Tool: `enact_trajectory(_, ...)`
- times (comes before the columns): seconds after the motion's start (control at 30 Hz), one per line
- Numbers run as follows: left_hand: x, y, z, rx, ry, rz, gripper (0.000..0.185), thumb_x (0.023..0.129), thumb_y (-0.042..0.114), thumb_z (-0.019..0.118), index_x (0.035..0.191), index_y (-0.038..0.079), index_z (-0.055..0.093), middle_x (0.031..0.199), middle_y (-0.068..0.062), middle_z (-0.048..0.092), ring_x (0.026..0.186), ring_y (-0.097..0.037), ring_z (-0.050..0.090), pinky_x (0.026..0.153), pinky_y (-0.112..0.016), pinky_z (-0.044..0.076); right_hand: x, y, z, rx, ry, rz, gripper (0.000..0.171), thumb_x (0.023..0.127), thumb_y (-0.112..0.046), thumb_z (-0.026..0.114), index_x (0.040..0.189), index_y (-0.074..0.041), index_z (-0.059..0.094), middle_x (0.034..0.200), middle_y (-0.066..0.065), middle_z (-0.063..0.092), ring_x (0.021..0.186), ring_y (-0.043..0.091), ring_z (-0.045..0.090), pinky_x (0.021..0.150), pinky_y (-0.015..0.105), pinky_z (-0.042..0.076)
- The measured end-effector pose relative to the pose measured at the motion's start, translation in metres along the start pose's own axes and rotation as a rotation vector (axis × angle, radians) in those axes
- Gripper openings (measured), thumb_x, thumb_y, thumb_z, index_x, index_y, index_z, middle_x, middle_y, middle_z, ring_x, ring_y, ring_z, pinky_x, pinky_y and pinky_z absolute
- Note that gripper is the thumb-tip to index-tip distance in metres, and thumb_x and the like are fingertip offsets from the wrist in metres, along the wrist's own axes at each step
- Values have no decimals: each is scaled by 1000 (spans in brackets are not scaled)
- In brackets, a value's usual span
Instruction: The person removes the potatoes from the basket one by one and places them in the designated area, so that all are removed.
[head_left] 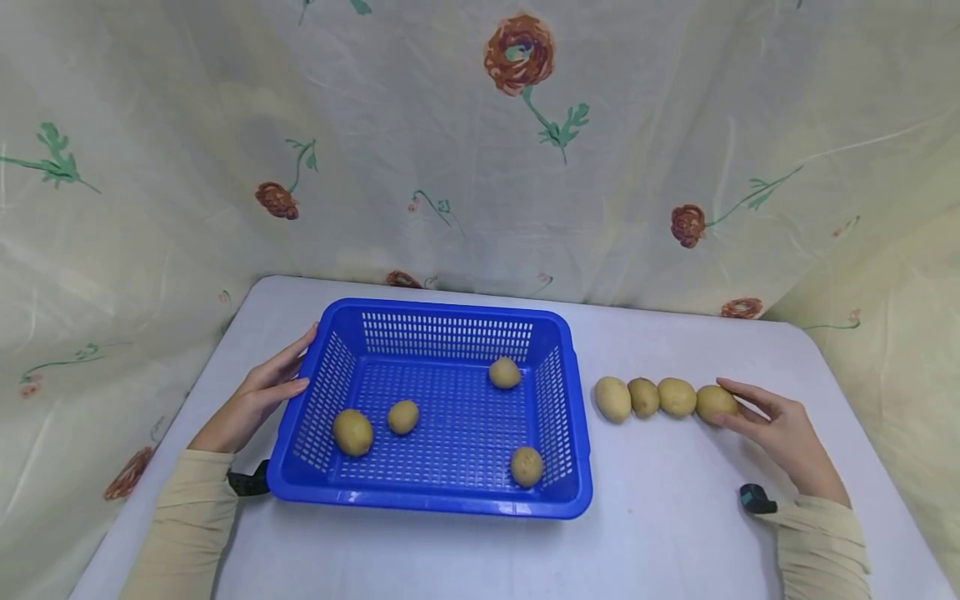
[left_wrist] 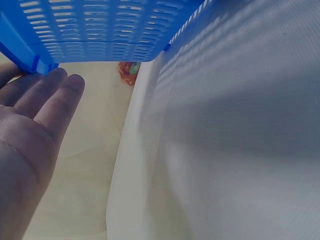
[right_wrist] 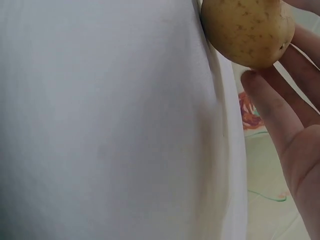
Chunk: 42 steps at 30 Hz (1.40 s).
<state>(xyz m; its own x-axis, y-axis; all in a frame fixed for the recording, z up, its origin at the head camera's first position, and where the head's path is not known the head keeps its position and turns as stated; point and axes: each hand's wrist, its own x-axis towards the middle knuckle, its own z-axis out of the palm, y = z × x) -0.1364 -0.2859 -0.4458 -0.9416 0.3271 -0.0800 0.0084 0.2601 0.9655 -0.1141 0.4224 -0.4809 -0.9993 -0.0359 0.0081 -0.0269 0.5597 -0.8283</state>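
Note:
A blue plastic basket point(head_left: 431, 504) with slotted sides stands on the table, holding several loose potatoes, among them one potato point(head_left: 352, 432) by its left wall. Against the basket's left rim rests my left hand point(head_left: 258, 392), its fingers fairly straight; the left wrist view shows the fingertips point(left_wrist: 75, 84) at the underside of the rim. To the right of the basket, several potatoes lie in a line, starting with a pale oval potato point(head_left: 612, 399). My right hand point(head_left: 783, 429) pinches the rightmost potato point(head_left: 716, 405) between thumb and fingers. That potato point(right_wrist: 247, 30) shows speckled skin in the right wrist view.
The table point(head_left: 637, 533) has a white cover. Behind and around it hangs a pale curtain point(head_left: 450, 125) with printed flowers. A dark wrist device point(head_left: 757, 498) sits at the right sleeve, and another dark device point(head_left: 249, 480) is beside the basket's left corner.

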Motion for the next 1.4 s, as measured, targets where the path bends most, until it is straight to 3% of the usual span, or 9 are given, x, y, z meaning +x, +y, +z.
enact_trajectory(0.1,0,0,0,-1,2,1,71,105,24,55,166,28,21,176,-4,10,161,-45,8,117,-83,5,1,2,2,38,22,-38,62,91,-9,79,146,5,53,134,-30,60,121,-22,53,96,3,47)
enact_trajectory(0.33,-1,0,-1,10,1,8,71,105,25,55,166,28,20,176,-5,10,161,-46,8,117,-83,6,3,-4,3,14,74,-103,59,89,-3,80,143,7,56,132,-29,61,122,-20,54,97,5,47)
enact_trajectory(0.6,0,2,0,12,4,0,71,105,25,55,166,29,20,176,-3,9,161,-45,7,117,-83,5,3,-30,7,16,128,-141,57,87,-1,81,140,4,60,133,-23,65,123,-15,58,97,7,49)
enact_trajectory(0.8,1,2,0,7,9,-10,71,105,26,56,166,30,21,176,-3,10,161,-44,8,117,-83,5,7,-58,17,179,70,-223,55,86,10,76,139,10,58,138,-10,68,122,-4,65,97,15,53)
enact_trajectory(1.07,1,1,0,0,7,-6,70,105,26,55,166,30,21,176,-3,10,161,-45,8,118,-82,6,22,-88,44,170,-23,-300,51,87,9,75,136,7,62,139,-4,68,124,3,66,101,19,53)
enact_trajectory(1.4,0,0,0,-2,1,-13,70,105,27,55,166,31,21,176,-2,11,161,-44,9,118,-82,6,31,-124,80,189,-148,-330,51,87,4,78,136,2,65,140,-4,68,128,-1,63,101,21,54)
